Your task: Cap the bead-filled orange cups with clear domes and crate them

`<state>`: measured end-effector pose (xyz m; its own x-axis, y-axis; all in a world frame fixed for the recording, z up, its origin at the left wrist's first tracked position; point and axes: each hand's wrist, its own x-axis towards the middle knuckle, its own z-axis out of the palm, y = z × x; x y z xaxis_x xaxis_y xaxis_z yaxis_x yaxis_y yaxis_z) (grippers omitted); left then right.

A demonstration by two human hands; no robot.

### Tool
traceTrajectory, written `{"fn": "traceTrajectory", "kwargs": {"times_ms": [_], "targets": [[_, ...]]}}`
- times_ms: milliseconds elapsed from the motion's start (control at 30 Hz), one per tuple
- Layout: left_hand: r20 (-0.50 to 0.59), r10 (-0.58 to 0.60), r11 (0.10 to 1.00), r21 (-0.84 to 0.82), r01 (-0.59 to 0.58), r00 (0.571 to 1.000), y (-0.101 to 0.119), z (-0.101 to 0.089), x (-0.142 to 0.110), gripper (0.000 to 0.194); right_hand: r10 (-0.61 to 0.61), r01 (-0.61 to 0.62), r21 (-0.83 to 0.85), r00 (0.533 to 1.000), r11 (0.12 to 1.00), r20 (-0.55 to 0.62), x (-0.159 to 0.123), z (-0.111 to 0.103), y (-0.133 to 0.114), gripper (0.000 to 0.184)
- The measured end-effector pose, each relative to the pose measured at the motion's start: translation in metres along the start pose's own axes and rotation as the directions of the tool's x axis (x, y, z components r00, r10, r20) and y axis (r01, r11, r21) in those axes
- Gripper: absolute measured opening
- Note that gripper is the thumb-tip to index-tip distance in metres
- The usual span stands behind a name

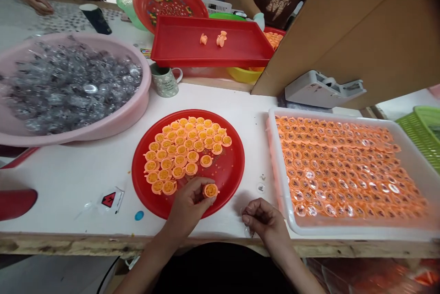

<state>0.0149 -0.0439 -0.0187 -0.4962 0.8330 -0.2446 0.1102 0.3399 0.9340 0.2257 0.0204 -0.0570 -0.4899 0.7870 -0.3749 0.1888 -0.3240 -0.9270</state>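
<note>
Between the thumb and fingers of my left hand (188,206) is a small orange toy cup (211,190) with a yellow speckled top, held over the near edge of a round red tray (239,166). Many similar cups (180,149) stand on that tray, mostly toward its left and back. To the right of the tray, my right hand (266,219) pinches a small clear plastic piece (248,230), partly hidden by the fingers. A round sticker-like disc (261,187) lies on the table just beyond that hand.
At right stands a white bin (290,214) with rows of orange cups under clear discs. A pink basin (146,72) of clear-wrapped pieces is at left. Behind are a mug (165,82), a red rectangular tray (185,40), a tape dispenser (316,90) and cardboard (371,33). Two people work opposite.
</note>
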Motion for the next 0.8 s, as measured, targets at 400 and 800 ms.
{"fn": "traceTrajectory", "kwargs": {"times_ms": [400, 800], "targets": [[0.115, 0.008, 1.0, 0.022, -0.011, 0.993, 0.029, 0.006, 0.009, 0.018, 0.01, -0.029, 0.172, 0.994, 0.985, 0.11, 0.01, 0.016, -0.045, 0.015], [0.12, 0.03, 0.999, 0.018, -0.033, 0.992, 0.021, 0.009, 0.009, 0.016, -0.005, -0.022, 0.161, 0.987, 0.987, 0.163, 0.029, 0.027, -0.056, 0.018]]}}
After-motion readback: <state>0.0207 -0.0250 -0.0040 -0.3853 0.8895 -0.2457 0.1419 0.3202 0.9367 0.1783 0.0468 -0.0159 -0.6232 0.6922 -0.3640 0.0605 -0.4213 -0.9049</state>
